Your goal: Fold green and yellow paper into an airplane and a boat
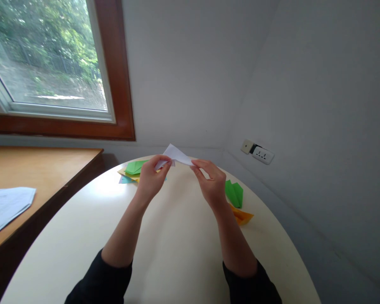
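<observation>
A folded sheet of white paper (176,153) is held up above the far part of the round table, one point of it facing upward. My left hand (153,174) pinches its left end between thumb and fingers. At the right end, the thumb and fingertips of my right hand (210,179) are closed on its corner. Behind my left hand lies a green folded paper (134,167) on top of yellow and blue sheets, partly hidden by the hand. Close beside my right wrist are another green folded paper (234,193) and an orange folded paper (242,216), which my forearm partly covers.
The round white table (177,253) reaches toward the wall corner. On the left stands a wooden desk (60,164) with a stack of papers (9,207) near its edge. A window (47,59) is above it, and a wall socket (262,155) is at the right.
</observation>
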The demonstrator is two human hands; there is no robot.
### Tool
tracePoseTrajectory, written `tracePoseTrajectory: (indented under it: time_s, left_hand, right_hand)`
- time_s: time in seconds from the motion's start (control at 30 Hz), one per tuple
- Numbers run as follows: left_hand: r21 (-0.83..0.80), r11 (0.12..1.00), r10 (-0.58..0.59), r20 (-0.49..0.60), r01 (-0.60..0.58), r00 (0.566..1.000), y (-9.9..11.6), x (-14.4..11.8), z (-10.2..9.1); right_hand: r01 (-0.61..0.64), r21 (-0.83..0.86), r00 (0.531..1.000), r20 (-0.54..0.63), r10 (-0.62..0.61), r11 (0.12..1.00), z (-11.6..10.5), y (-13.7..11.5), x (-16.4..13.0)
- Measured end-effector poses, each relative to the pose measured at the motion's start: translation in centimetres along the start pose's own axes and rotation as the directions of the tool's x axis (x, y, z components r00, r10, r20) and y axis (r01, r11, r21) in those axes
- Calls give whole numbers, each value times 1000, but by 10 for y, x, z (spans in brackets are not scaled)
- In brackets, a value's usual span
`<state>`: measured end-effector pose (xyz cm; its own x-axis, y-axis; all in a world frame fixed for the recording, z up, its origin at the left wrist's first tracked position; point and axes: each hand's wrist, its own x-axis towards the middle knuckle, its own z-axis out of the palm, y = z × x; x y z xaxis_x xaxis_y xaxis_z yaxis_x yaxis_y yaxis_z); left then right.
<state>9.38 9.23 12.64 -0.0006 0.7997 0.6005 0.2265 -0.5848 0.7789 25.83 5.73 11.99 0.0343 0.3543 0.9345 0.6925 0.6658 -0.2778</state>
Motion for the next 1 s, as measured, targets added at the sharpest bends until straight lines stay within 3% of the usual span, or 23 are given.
tracePoseTrajectory:
  time_s: [0.43,0.73,1.0]
  left_hand:
    - [-13,1000,-13,-5,13,1000,2,0,0]
    - [-13,1000,-3,-3,3,1000,2,0,-1]
    - [-5,1000,3,17,-2,1000,3,0,0]
  right_hand:
    - [4,-37,999,-36,-5,999,0,2,-1]
    - [-247,193,963,-61,263,949,6,6,-7]
    - [-229,196,965,-83,249,953,6,6,-7]
